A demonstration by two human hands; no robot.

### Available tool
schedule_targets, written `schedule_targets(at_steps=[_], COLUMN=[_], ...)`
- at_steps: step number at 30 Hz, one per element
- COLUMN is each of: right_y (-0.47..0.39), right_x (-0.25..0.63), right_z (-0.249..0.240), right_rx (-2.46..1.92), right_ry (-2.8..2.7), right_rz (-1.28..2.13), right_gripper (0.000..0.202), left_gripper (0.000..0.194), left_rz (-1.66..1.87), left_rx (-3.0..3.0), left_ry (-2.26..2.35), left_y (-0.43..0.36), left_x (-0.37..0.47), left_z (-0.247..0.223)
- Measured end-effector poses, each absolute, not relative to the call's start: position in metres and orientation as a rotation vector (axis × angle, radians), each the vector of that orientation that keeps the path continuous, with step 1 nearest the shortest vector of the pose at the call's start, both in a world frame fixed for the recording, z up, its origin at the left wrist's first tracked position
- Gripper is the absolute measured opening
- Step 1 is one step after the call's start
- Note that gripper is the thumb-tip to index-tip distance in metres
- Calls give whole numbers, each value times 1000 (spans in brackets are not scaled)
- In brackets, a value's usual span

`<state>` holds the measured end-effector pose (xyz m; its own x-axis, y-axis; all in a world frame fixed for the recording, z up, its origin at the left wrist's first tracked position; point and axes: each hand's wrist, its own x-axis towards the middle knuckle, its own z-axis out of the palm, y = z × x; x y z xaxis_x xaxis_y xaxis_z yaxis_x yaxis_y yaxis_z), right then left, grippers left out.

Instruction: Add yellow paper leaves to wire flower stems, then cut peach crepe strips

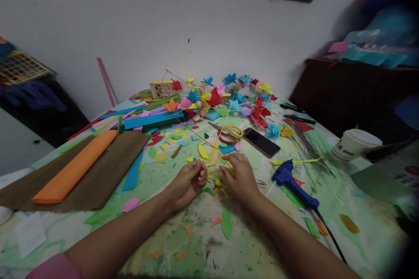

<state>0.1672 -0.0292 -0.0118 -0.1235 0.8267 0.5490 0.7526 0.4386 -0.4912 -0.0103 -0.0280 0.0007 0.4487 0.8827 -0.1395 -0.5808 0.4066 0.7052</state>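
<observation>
My left hand [191, 181] is closed in a pinch above the middle of the table. A thin, pale tip shows at its fingertips, too small to name. Close by on the right, my right hand [241, 178] has its fingers bent, with thumb and forefinger apart. Yellow paper scraps [221, 185] lie beneath and between the hands. Just beyond them is a yellow paper petal [203, 151]. A thin wire [201, 137] arcs over the scraps toward the right hand. Red-and-yellow scissors [231, 134] and a dark phone [262, 142] lie farther back.
A blue glue gun [296, 185] with its cord lies at right, near thin wires [309, 148] and a lidded paper cup [355, 144]. Colourful paper flowers [234, 96] crowd the back. An orange paper roll [77, 165] rests on brown paper [98, 183] at left.
</observation>
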Motion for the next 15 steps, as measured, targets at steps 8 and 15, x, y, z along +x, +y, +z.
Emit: schedule_targets(at_steps=[8,15], right_y=[-52,-57], right_x=[149,143], right_z=[-2,-2], right_rx=[-954,-880], right_ry=[-1921,-1905], right_rz=[-42,-50], right_gripper=[13,14], left_gripper=[69,74], left_rz=[436,348], left_rx=[644,650], left_ry=[166,200], left_y=[-56,-63], left_x=[-5,0], left_z=[2,-1])
